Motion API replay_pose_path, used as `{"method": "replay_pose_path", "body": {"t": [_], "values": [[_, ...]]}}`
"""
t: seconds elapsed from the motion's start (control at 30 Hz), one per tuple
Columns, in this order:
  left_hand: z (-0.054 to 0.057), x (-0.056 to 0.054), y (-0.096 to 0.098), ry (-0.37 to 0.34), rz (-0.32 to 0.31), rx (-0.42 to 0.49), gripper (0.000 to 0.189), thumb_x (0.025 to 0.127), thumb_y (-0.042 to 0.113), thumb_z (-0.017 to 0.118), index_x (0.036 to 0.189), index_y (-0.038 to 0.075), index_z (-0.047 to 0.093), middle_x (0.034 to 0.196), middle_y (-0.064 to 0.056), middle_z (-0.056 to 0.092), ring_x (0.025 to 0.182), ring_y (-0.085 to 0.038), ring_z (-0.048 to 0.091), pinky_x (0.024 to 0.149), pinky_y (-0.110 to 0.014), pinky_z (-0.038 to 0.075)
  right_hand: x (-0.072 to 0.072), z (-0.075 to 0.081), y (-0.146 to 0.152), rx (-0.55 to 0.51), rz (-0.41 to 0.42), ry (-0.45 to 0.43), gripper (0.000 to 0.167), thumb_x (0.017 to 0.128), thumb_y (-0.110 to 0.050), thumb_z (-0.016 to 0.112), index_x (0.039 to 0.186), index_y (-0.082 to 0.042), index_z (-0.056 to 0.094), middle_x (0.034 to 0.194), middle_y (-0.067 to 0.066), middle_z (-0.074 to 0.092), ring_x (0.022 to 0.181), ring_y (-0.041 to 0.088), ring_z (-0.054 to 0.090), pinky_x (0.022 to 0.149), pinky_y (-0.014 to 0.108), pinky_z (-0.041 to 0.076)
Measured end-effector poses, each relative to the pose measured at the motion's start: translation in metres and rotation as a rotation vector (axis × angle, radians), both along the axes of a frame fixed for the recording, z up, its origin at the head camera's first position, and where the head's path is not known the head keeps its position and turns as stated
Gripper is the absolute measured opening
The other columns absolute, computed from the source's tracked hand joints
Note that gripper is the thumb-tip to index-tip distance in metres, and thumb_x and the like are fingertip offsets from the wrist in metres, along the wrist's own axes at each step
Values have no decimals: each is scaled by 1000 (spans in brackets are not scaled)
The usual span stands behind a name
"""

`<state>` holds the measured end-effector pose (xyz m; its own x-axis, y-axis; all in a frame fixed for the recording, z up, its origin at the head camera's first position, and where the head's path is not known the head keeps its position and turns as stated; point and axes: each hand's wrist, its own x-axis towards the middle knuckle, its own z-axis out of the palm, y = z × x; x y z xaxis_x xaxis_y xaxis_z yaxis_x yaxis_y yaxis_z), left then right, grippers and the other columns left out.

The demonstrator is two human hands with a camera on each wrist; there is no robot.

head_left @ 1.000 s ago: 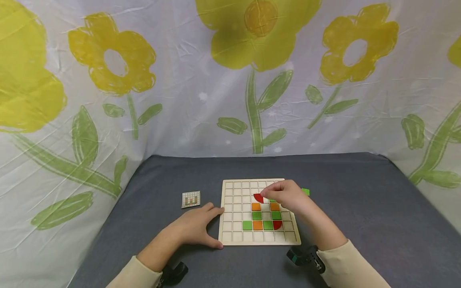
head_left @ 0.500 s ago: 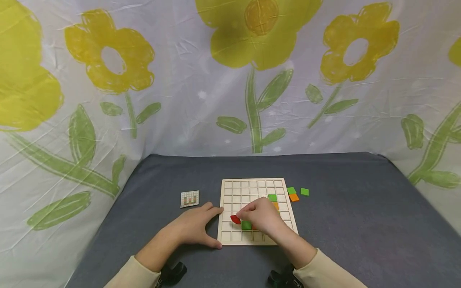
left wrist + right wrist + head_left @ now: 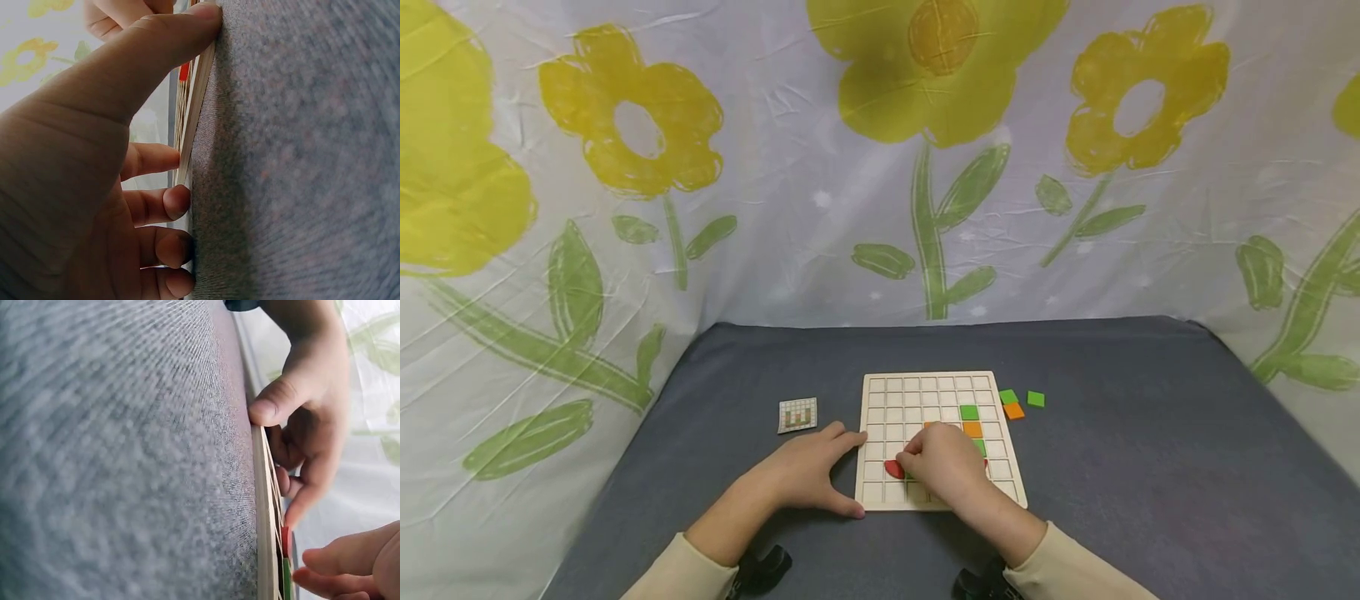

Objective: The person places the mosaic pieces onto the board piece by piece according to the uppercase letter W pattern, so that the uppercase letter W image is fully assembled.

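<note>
A square wooden grid board (image 3: 880, 496) lies on the dark cloth. My left hand (image 3: 811, 471) rests along its left edge, thumb at the near corner and index fingertip farther up, fingers spread. My right hand (image 3: 951, 462) is low over the board, covering several tiles. Its fingertips are right beside a red rounded tile (image 3: 894, 469) in the lower left. In the right wrist view, that red tile (image 3: 286, 540) sits on the board next to a green tile (image 3: 287, 575), with a small gap to my right thumb and finger. A green tile (image 3: 969, 412) and an orange tile (image 3: 972, 429) show farther right.
A small pattern card (image 3: 797, 415) lies left of the board. By the board's right edge are a loose green tile (image 3: 1008, 397), an orange tile (image 3: 1013, 411) and another green tile (image 3: 1035, 399). A flower-print curtain (image 3: 775, 250) hangs behind the table.
My right hand has carried the red tile from the board's upper middle to its lower left, lowered it there and let it go. The left hand has stayed at the edge.
</note>
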<state>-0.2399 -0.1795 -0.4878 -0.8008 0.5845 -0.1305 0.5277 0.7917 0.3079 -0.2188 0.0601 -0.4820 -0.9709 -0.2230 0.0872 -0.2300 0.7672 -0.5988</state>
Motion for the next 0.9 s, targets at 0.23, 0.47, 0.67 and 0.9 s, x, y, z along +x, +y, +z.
{"method": "replay_pose_path", "body": {"t": [0.23,0.47,0.67,0.9], "values": [[0,-1,1,9,-7,6,105,68,76,80,152,18,52,120,2,53,95,-13,56,87,-40,51,1,6,0,113,100,52,9,84,-27,83,88,-20,83,89,-5,74,69,11,59,51,29,42],[2,-1,2,11,-12,6,104,69,74,81,151,17,53,122,2,54,96,-14,57,88,-41,51,5,8,-1,197,111,99,8,84,-28,84,87,-21,83,88,-5,74,74,14,63,51,29,41],[2,-1,1,6,-14,4,104,69,75,80,151,17,52,124,1,54,98,-15,57,89,-41,51,5,9,0,219,144,132,7,85,-28,83,87,-22,83,87,-2,72,76,15,62,50,29,42],[2,1,0,-13,1,8,105,69,75,80,152,18,51,125,1,53,99,-15,57,89,-42,50,-4,19,12,152,89,86,12,87,-28,80,94,-19,83,99,0,74,87,18,67,58,32,48]]}}
